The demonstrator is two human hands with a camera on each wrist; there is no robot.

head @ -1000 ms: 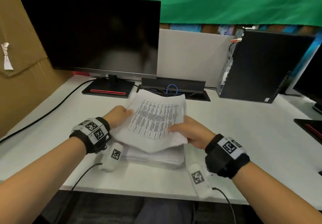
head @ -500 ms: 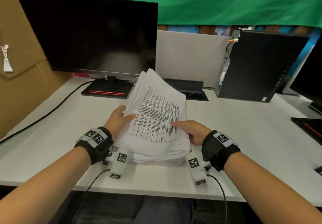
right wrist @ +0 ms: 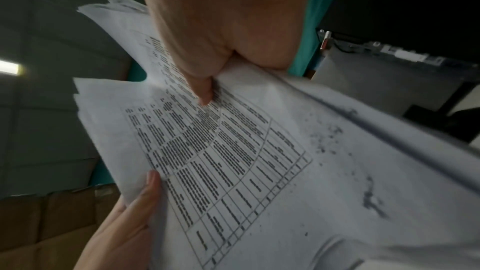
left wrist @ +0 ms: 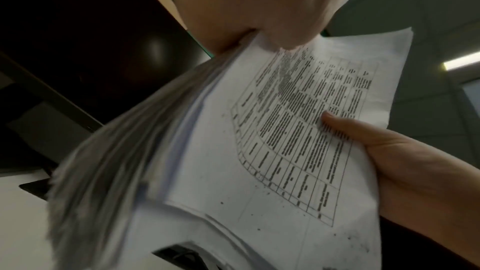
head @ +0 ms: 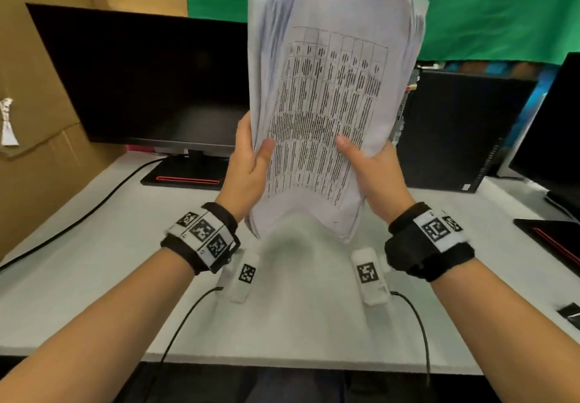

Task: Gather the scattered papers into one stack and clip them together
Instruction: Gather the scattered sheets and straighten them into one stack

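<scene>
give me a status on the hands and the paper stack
Left hand and right hand both grip the paper stack. Stack upright, off the desk, edges uneven. No clip on it. Nothing in the way.

From my head view the stack of papers (head: 332,104) runs off the frame at twelve o'clock, so its top edge is cut off. It hides all my fingers behind it: only the thumb of my left hand (head: 248,164) and the thumb of my right hand (head: 373,170) show on the front sheet. The stack also covers the right end of the monitor (head: 141,79) and part of the computer tower (head: 461,126). The printed table is too smeared to read. In the left wrist view the sheet edges at eight o'clock blur into grey streaks.
</scene>
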